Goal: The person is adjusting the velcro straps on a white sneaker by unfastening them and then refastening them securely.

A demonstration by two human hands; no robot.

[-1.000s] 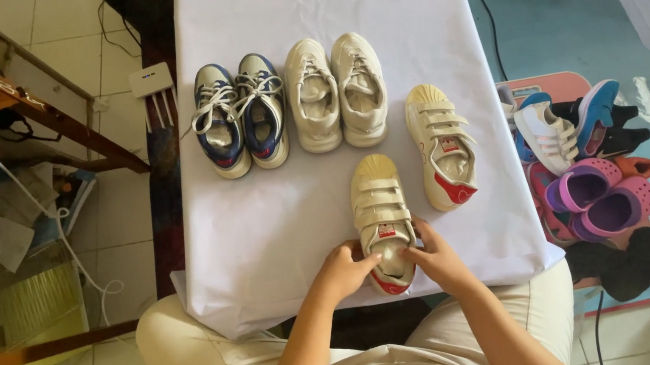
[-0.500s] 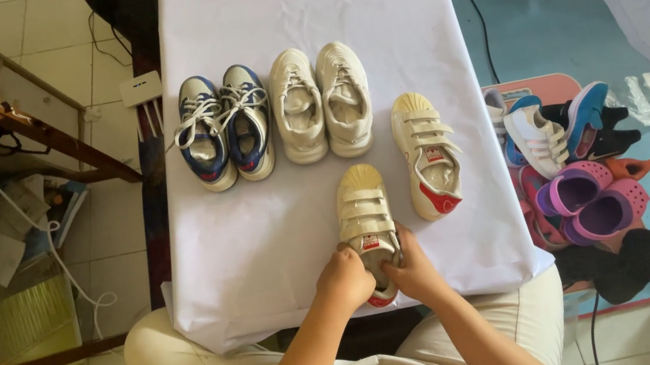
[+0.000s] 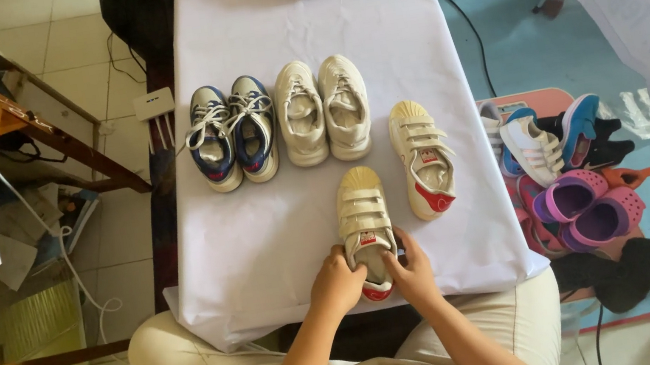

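Both forearms rise from the bottom edge of the view and angle inward, so the wrists come close together ahead of the seated person's lap. The left hand [image 3: 336,282] lies palm down with its knuckles up, fingers [image 3: 339,254] curled forward and closed around what it grips. The right hand [image 3: 413,272] mirrors it just beside, thumb [image 3: 389,259] turned inward toward the left hand, fingers bent and pressed down. The two hands sit near each other without overlapping; both arms are bare to the elbow
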